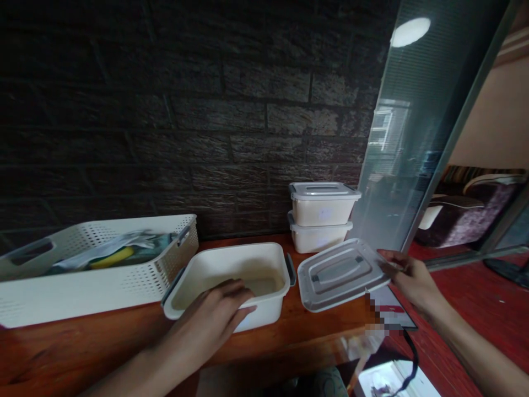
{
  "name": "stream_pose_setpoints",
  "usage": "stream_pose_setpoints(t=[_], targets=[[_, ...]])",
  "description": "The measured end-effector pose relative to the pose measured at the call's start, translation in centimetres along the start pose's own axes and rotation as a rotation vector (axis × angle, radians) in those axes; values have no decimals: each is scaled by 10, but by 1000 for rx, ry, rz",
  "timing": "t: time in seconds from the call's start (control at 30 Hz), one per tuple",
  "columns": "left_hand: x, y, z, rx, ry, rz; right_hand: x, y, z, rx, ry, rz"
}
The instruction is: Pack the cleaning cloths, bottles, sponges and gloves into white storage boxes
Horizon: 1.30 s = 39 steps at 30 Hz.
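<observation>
behind the lid (343, 274), stacked boxes (303, 212) bear blurred, unreadable marks (325, 213)

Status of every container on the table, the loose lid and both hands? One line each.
Front box: open, upright
Loose lid: off, held at one end
Upper stacked box: lidded
Lower stacked box: lidded
Basket: open-topped, partly filled
Left hand: gripping front box's near rim
Right hand: gripping loose lid's edge

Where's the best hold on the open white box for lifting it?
Probably hold the box by the near and far sides of its rim, from above, curling underneath: it overhangs the walls, while grey clips jut from both ends and the white basket crowds the left.
</observation>
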State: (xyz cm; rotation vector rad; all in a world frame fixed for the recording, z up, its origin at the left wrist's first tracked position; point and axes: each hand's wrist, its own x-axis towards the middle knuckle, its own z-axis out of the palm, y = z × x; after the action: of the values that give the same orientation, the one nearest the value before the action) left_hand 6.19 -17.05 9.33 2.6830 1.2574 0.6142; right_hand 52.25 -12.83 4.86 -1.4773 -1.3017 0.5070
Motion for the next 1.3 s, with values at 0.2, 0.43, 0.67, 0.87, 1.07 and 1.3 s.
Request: stream_pose_setpoints(t=[0.2,0.43,0.67,0.87,1.07,1.3], targets=[[-8,-2,-7,-11,42,20,-13,11,39,-345,-137,-87],[-16,-10,-12,-6,6,-26,-13,2,54,-592,-205,-152],[-18,-8,-7,62,-30,-60,-22,-31,67,-725,-252,-285],[-30,2,-24,88,75,-81,-62,-96,120,-460,-334,-528],[-47,-44,-61,86,329,-205,-57,-127,184,-406,-471,-707],[-67,-82,-36,-48,249,-386,-35,-92,233,-400,-620,-501]])
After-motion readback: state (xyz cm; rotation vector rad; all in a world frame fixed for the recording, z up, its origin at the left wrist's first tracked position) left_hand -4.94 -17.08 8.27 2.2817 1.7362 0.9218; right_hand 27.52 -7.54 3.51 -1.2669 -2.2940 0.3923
